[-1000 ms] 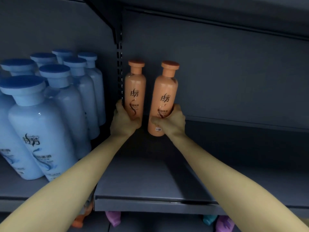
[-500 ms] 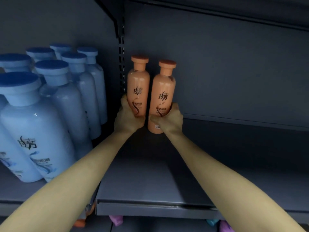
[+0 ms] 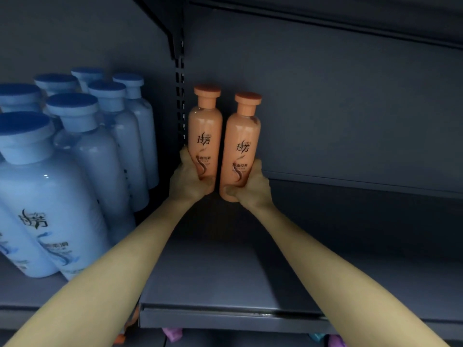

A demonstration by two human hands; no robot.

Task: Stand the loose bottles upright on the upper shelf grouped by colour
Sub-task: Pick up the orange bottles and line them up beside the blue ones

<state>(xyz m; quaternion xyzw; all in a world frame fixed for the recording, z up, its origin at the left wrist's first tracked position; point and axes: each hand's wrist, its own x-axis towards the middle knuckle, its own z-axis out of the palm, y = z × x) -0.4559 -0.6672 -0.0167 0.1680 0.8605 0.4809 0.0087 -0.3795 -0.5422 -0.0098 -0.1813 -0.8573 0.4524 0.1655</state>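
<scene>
Two orange bottles stand upright side by side at the back left corner of the upper shelf (image 3: 225, 284). My left hand (image 3: 190, 181) is wrapped around the lower part of the left orange bottle (image 3: 205, 131). My right hand (image 3: 250, 186) grips the bottom of the right orange bottle (image 3: 241, 144). The two bottles nearly touch. Whether their bases rest on the shelf is hidden by my hands.
Several light blue bottles (image 3: 82, 171) with dark blue caps stand packed on the neighbouring shelf section to the left. A perforated upright post (image 3: 180, 78) divides the sections. Below the shelf edge, purple (image 3: 172, 334), orange (image 3: 120, 338) and teal (image 3: 317, 336) bottles peek out.
Both hands have pushed the orange bottles further back and closer together; the right bottle has gone from tilted to upright next to the left one.
</scene>
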